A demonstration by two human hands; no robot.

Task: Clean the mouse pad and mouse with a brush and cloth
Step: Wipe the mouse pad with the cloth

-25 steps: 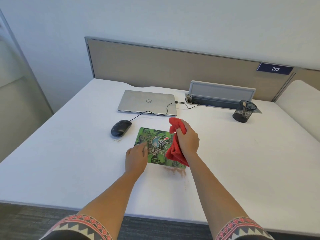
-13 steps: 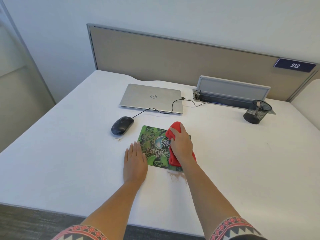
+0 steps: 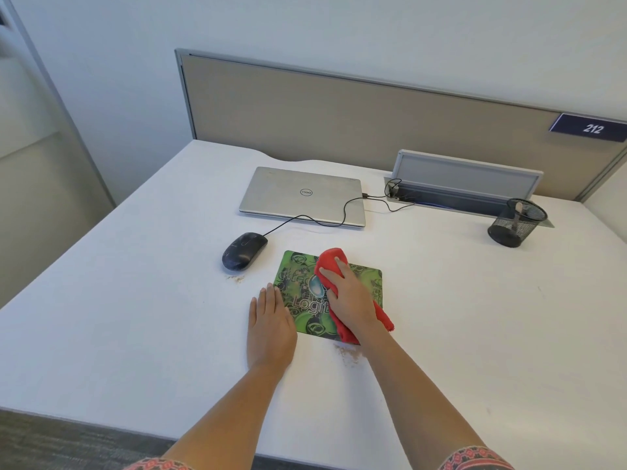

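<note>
Both flat now: right hand [image 3: 351, 301] presses previously lifted cloth [image 3: 331, 258] onto mouse pad [image 3: 367, 279]; left hand [image 3: 271, 325] beside.

A white surface [image 3: 135, 300] backs onto a grey-framed beige partition [image 3: 339, 113], with a plain pale wall [image 3: 305, 28] behind. A blue plate [image 3: 592, 128] reading 212 sits at the partition's right end, and dark carpet [image 3: 51, 442] shows below the near edge.

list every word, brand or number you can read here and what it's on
"212", white, on the dark blue rectangular sign on the beige partition panel.
"DELL", upside down in a ring, on the closed silver laptop lid.
"Logit", the rest hidden under the right hand and red cloth, on the green patterned mouse pad.
Fainter lettering above it on the pad: too blurred to read.
Black oval mouse: no readable marks.
</note>
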